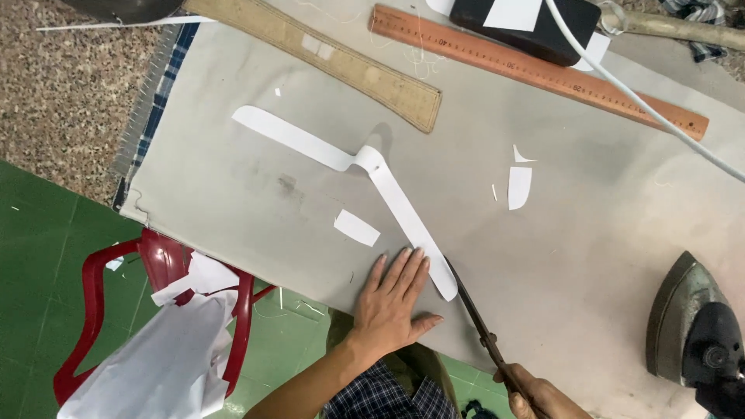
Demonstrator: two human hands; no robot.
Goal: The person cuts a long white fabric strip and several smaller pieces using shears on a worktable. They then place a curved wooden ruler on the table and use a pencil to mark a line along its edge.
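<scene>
A red plastic chair (159, 268) stood at the far left on the green floor, with loose white paper (167, 353) heaped on its seat. Beside it the desk (233, 178), covered in grey cloth, carried a long white strip (372, 182) that kinked near its middle and ran down toward the person. A small white offcut (356, 227) lay just left of the strip.

The left hand (392, 299) lay flat on the cloth, fingers (403, 268) spread and holding nothing, their tips touching the strip's lower end. Just to the right, the scissors (477, 322) pointed up at that same end, the blade tips very near the left fingertips. The right hand (543, 396) was closed around the handles at the bottom edge.

The likely trouble was a nicked fingertip, since the blades sat so close to the flat hand. The strip, pinned only at one end, could also skew and give a crooked cut. Further right a white cable (660, 112) crossed the cloth above an iron (694, 334); a snag might drag the iron.
</scene>
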